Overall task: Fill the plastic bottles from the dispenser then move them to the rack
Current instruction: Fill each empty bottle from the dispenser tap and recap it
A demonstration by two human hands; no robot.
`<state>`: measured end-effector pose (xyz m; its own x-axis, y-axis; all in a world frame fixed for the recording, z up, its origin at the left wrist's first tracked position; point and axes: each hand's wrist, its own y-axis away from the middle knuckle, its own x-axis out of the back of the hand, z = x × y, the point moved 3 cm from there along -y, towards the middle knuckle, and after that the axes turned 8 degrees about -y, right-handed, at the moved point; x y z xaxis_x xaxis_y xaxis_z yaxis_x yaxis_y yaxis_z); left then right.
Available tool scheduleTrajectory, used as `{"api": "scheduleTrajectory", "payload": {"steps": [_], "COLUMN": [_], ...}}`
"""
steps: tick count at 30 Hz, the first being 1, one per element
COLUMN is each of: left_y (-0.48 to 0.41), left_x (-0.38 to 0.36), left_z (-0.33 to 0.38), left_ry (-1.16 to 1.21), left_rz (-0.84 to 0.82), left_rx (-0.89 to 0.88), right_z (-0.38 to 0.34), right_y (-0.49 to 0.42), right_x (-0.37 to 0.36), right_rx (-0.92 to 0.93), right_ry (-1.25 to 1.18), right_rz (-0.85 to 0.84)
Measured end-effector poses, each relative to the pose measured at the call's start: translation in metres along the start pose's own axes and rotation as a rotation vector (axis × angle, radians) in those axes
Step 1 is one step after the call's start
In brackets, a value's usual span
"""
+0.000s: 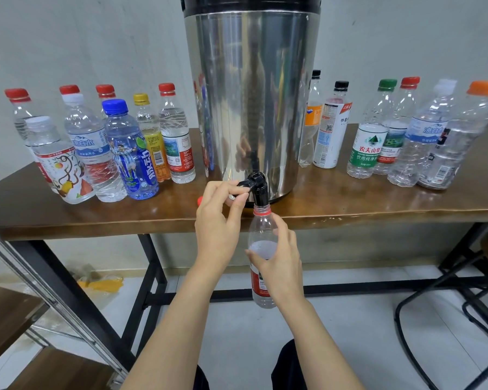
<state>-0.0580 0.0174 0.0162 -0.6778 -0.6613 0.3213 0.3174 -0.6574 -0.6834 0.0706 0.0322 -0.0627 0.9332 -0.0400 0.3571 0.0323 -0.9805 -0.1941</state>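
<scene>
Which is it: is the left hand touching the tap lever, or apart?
Touching. The head view shows the left hand pinching the tap lever between thumb and forefinger.

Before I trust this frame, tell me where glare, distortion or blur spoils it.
Head view: the tall polished steel dispenser mirrors the room in streaks; the wide lens bows the brown wooden table and tilts the outer bottles; light is soft, shadows faint; the clear plastic bottle under the black tap is sharp.

bottles (130, 153) crowd dispenser (251, 94) sides, front open
</scene>
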Motion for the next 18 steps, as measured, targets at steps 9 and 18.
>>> {"api": "scheduleTrajectory", "payload": {"steps": [9,18], "left_y": [0.0001,0.0001], "left_x": [0.0001,-0.0004], "left_z": [-0.0006,-0.0009], "left_ry": [-0.006,0.008], "left_rz": [-0.006,-0.002], "left_rx": [0.0,0.01], "right_z": [0.0001,-0.0001], "right_y": [0.0,-0.0012], "right_x": [-0.0002,-0.0002], "right_rx": [0.0,-0.004], "right_ry": [-0.008,-0.007], "right_rz": [-0.002,-0.008]}}
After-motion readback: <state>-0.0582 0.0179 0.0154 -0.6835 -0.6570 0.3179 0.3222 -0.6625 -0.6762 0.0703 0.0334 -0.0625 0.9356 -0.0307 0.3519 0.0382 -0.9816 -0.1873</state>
